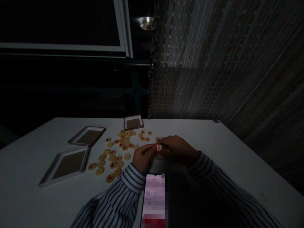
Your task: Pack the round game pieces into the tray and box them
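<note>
A round xiangqi piece (159,148) with a red character is between my two hands, its face turned toward me. The fingertips of my left hand (143,156) pinch its left edge. My right hand (180,148) curls round its right side, with most of its fingers hidden. Beneath my hands lies a small shallow tray (157,138), mostly covered, and another piece with a red mark (160,155) shows in it. Many loose xiangqi pieces (106,152) are scattered left of my hands, some with red or black characters up, others with plain faces up.
On the white table (220,158) lie three open shallow box parts: one at near left (67,166), one behind it (87,135), one at the back (133,122). A lit phone (154,198) is in front of me. A string curtain (190,63) hangs behind the table.
</note>
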### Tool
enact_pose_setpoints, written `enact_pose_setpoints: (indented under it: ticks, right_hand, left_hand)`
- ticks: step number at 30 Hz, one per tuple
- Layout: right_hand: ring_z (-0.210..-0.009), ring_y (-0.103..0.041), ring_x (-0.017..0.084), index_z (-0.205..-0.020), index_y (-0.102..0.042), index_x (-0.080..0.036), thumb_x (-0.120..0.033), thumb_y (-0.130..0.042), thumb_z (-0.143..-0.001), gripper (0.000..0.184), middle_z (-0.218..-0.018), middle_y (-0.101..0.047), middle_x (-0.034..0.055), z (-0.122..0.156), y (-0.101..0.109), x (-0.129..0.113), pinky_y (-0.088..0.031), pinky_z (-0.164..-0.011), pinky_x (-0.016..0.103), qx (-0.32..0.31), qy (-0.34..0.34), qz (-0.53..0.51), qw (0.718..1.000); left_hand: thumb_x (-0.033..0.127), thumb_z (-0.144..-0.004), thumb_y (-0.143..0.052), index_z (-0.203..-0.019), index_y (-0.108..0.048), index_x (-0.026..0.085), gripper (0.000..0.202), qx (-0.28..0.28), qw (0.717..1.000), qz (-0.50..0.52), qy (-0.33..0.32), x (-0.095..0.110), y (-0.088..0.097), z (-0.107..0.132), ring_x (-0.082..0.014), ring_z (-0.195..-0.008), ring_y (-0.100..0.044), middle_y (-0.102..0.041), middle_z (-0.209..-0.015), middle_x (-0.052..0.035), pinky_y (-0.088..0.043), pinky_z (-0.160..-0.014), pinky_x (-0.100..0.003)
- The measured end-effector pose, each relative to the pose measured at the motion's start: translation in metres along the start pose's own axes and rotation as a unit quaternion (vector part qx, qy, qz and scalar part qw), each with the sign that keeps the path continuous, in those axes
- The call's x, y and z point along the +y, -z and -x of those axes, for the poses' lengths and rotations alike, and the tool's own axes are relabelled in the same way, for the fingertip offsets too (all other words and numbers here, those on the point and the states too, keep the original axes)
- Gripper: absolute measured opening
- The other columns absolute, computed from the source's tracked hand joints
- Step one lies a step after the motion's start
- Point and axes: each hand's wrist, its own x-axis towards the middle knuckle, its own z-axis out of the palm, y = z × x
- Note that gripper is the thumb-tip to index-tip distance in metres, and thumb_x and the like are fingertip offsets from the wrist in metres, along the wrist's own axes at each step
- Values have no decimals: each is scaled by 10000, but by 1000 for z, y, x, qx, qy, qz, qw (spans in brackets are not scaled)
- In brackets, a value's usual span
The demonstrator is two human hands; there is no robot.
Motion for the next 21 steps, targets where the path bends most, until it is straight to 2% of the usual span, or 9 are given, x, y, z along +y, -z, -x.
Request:
enact_pose_setpoints:
  ticks: [5,8,10,12,16,21]
  right_hand:
    - [-842,-565,170,-990,-580,-187,-335,-441,-821,264,-897,-641,56,1,1,2,-354,-716,268,-5,-15,18,1000]
    - [-831,-562,173,-986,-576,-190,-343,-404,-834,275,-896,-640,59,2,2,7,-347,-713,272,-4,-40,46,998]
    - [-826,-561,176,-1005,-566,-194,-353,-413,-824,285,-906,-638,60,4,3,12,-347,-714,272,-7,-52,62,997]
    - [-825,-563,179,-1030,-557,-195,-359,-416,-816,304,-912,-636,65,5,5,17,-350,-714,270,-12,-71,76,995]
    - [-830,-572,201,-1046,-552,-198,-390,-404,-808,340,-918,-638,80,7,6,26,-356,-712,284,-42,-112,108,987]
    - [-865,-570,213,-1052,-552,-210,-383,-417,-785,345,-951,-634,85,9,2,36,-357,-727,299,-85,-143,128,978]
  left_hand:
    - [322,-662,-630,-809,-677,149,232,-2,999,-32,-26,-2,-1,0,-171,-762,-634,-700,-791,-43,-502,-730,-281]
    - [301,-685,-600,-820,-663,155,209,12,990,-119,-74,-4,0,0,-160,-745,-631,-692,-794,-45,-508,-713,-280]
    - [279,-704,-576,-851,-652,161,203,8,968,-213,-134,-7,2,0,-159,-775,-621,-678,-838,-54,-502,-731,-288]
    - [263,-710,-569,-890,-640,163,218,-12,929,-320,-185,-10,3,-1,-177,-836,-604,-663,-895,-68,-483,-772,-317]
    - [279,-727,-560,-956,-610,173,258,-64,856,-464,-218,-15,5,-1,-207,-902,-580,-652,-955,-70,-450,-812,-357]
    - [323,-752,-529,-977,-595,187,271,-79,823,-514,-228,-18,5,-1,-204,-905,-581,-651,-983,-57,-436,-815,-349]
